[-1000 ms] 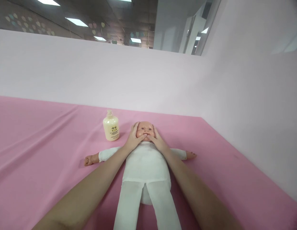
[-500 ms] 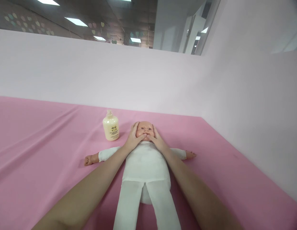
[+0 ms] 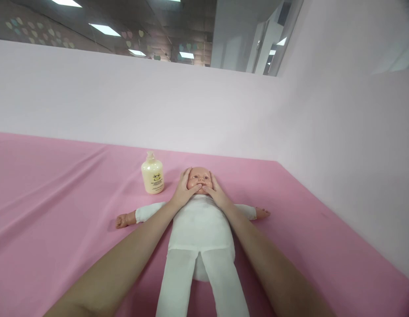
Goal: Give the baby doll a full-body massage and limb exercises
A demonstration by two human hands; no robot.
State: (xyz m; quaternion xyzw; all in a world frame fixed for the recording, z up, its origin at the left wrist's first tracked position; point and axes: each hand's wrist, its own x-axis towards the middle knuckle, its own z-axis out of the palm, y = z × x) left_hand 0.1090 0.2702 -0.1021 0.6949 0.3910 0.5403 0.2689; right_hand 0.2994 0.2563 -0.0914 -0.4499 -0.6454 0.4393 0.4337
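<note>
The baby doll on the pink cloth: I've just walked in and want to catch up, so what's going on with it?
A person cups the head of a white-bodied baby doll between the left hand and right hand, thumbs near its mouth. The doll lies face up, arms spread, on a pink cloth. A pale yellow bottle stands upright beside it, untouched.
</note>
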